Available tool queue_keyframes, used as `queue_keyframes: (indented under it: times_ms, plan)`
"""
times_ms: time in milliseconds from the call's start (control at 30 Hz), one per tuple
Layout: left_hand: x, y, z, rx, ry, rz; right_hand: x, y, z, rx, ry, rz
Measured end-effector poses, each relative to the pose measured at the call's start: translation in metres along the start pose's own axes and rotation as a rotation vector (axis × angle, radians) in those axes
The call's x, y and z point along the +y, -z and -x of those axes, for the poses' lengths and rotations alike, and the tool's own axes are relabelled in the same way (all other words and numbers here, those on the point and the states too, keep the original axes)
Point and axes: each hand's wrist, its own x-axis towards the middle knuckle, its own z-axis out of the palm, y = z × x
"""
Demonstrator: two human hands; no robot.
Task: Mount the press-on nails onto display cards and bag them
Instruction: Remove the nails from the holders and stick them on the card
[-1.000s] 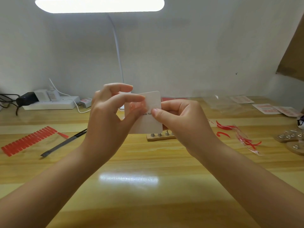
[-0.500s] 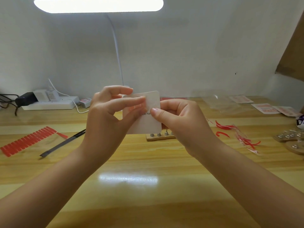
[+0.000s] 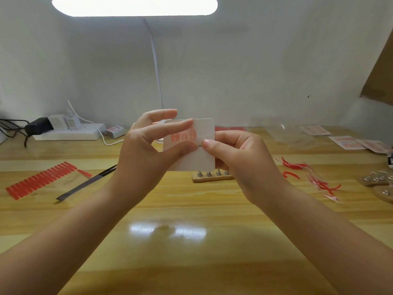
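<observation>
Here, the wooden table (image 3: 191,262) fills the lower half of the view, with the white wall behind it and a lit lamp bar (image 3: 134,6) at 12 o'clock. Both forearms reach in from 7 and 5 o'clock and meet just above the table's middle. The left hand (image 3: 146,154) has its thumb and forefinger curled onto the left side of the white display card (image 3: 205,158), the forefinger lying across the card's top edge, its other fingers spread loosely behind. The right hand (image 3: 240,158) pinches the card from 3 o'clock, thumb pressed on its face and the other fingers curled behind it. The card is held upright in the air between the two hands, clear of the table. A row of red press-on nails (image 3: 184,136) sits on its upper left part, partly hidden by the left fingers; how many there are is too blurred to tell.

At 9 o'clock a white power strip (image 3: 68,133) lies by the wall. Toward 8 o'clock lies a red strip of nail tips (image 3: 40,180), with a dark flat tool (image 3: 85,184) just beside it. Directly under the card stands a small wooden block with metal studs (image 3: 212,176). At 3 o'clock lie red scraps (image 3: 297,167), and toward 2 o'clock clear bags (image 3: 291,135) and finished cards (image 3: 348,142).
</observation>
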Motion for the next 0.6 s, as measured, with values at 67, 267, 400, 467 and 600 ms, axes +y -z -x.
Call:
queue_keyframes:
  times_ms: [67, 267, 400, 467, 600]
  plan:
    - [0.000, -0.001, 0.001, -0.008, -0.017, -0.033, 0.001, 0.002, -0.002, 0.008, -0.007, -0.032]
    - [-0.004, -0.006, 0.002, 0.086, 0.318, 0.293, 0.001, 0.007, -0.005, 0.031, -0.051, -0.074]
    - [-0.001, -0.010, 0.004, 0.046, 0.317, 0.352, 0.000, 0.008, -0.007, 0.036, -0.095, -0.099]
    - [0.000, -0.011, 0.005, 0.049, 0.297, 0.364, -0.001, 0.009, -0.007, 0.019, -0.105, -0.095]
    - [-0.001, -0.013, 0.008, -0.001, 0.283, 0.392, -0.001, 0.009, -0.005, 0.009, -0.103, -0.085]
